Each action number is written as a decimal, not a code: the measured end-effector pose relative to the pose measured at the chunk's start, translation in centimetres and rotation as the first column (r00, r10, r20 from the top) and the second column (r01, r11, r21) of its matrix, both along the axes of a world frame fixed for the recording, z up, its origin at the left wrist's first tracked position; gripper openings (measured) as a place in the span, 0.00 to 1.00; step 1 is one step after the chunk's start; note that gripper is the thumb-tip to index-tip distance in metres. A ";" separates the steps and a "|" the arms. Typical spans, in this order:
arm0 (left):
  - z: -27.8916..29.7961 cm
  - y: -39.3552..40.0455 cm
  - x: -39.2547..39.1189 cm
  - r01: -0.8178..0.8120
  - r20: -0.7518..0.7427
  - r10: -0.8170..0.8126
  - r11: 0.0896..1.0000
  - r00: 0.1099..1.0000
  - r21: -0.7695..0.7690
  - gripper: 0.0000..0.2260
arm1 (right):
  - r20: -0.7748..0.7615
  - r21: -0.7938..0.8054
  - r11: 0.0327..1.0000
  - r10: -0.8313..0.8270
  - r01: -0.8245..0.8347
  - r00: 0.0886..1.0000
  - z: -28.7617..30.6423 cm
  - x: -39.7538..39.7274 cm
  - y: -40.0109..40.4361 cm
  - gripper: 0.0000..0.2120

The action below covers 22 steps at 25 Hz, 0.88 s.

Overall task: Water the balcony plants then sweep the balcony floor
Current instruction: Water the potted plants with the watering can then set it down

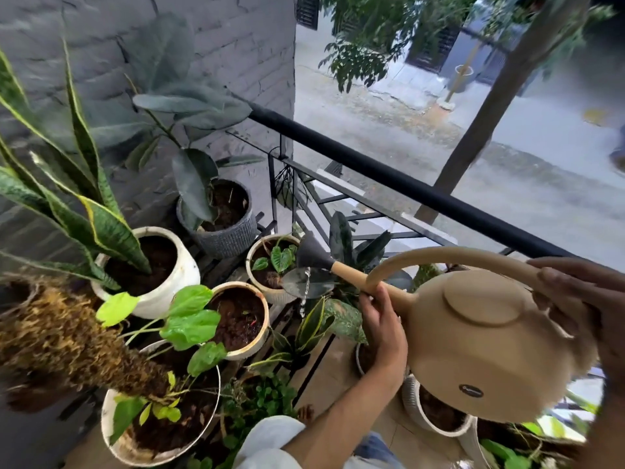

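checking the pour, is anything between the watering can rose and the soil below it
Yes. A dark broad leaf sits right under the grey rose of the tan watering can, and the water stream runs down past it. What pot lies beneath cannot be told. The left hand holds the spout, the right hand the handle.

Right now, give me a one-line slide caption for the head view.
Both hands tilt a tan plastic watering can, left hand on spout, right hand on handle, water dripping over potted balcony plants.

We see the watering can (480, 346) between our hands, left hand (382, 319) on its spout, right hand (588, 299) at the handle. Pots (240, 319) sit left of our left hand; the railing (406, 184) runs beyond both.
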<state>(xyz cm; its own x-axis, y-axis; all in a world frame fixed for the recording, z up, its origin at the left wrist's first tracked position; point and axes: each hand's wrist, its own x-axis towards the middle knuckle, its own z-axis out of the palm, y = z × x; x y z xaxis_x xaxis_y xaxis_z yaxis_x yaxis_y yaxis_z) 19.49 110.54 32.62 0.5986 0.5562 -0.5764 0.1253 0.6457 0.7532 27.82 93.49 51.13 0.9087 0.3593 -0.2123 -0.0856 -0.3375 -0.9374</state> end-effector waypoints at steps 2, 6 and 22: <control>0.1 0.2 1.5 0.053 0.015 -0.053 0.999 0.998 0.009 0.20 | 0.011 0.001 0.999 -0.043 0.043 0.999 -0.2 0.6 -0.7 0.23; 0.7 0.8 4.2 0.161 0.006 -0.161 0.987 0.987 -0.005 0.18 | -0.006 0.019 0.993 -0.115 0.115 0.993 0.3 2.1 -0.9 0.24; 0.5 0.2 15.7 0.122 0.003 -0.122 0.992 0.993 0.015 0.23 | 0.098 0.070 0.989 -0.135 0.129 0.986 -0.6 14.3 -0.6 0.13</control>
